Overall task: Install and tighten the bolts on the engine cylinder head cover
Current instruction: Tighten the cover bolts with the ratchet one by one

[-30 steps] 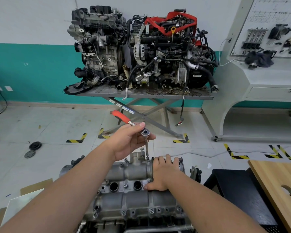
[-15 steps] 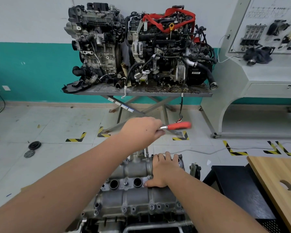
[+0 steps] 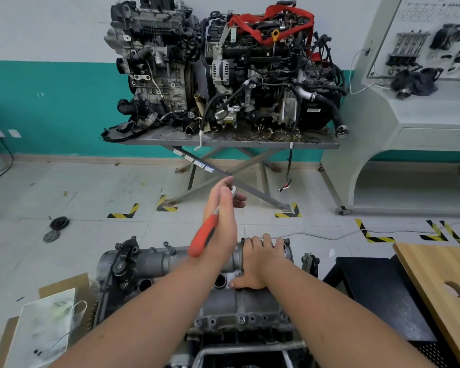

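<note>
We see cylinder head cover (image 3: 218, 301) low centre. Left hand (image 3: 222, 221) above cover, clasping ratchet (image 3: 203, 237) head, red handle angled down-left. Right hand (image 3: 258, 264) flat, fingers relaxed, pressing cover's far right end.

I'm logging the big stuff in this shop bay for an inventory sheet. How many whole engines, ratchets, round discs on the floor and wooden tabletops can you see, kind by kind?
Engines on the metal stand: 2, a grey one and one with a red strap
Ratchets with a red handle: 1
Round discs on the floor: 2
Wooden tabletops: 1
Total: 6
</note>
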Action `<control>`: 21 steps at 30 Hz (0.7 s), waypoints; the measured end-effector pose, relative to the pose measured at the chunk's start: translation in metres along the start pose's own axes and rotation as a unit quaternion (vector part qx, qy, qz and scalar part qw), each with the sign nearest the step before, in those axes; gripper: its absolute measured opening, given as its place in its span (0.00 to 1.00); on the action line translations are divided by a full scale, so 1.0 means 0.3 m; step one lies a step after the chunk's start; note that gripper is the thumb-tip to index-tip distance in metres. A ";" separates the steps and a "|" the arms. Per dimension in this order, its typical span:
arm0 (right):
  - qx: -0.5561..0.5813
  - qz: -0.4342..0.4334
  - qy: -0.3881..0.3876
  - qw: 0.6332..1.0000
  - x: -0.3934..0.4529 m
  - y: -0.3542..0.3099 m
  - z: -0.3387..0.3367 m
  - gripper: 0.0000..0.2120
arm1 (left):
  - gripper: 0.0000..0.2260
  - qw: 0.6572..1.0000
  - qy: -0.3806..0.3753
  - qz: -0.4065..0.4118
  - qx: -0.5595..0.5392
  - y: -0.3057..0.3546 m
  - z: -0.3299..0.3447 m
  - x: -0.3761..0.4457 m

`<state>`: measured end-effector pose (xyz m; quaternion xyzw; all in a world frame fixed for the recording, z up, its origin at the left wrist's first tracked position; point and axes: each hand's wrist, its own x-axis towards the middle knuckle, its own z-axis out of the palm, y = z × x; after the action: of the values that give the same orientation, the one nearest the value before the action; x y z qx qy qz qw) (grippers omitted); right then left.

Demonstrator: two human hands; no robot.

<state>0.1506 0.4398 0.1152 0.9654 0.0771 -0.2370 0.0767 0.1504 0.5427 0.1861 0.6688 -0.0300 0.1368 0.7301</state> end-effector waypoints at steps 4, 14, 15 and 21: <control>-0.007 0.001 -0.005 1.000 0.002 0.001 -0.001 0.58 | 0.27 0.979 0.005 -0.166 -0.115 0.021 -0.002 0.024; -0.011 0.002 -0.012 1.000 0.025 0.001 0.015 0.60 | 0.20 0.946 -0.224 -0.214 -0.092 0.051 -0.129 0.087; -0.011 0.001 -0.010 1.000 0.027 0.002 0.017 0.60 | 0.17 0.946 -0.215 -0.224 -0.092 0.061 -0.132 0.100; -0.010 -0.006 0.002 1.000 0.023 0.006 0.022 0.59 | 0.11 0.965 -0.155 -0.200 0.072 0.105 -0.091 0.159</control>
<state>0.1540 0.4375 0.1063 0.9645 0.0854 -0.2351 0.0847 0.1849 0.5792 0.2246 0.7248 0.0020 -0.1156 0.6792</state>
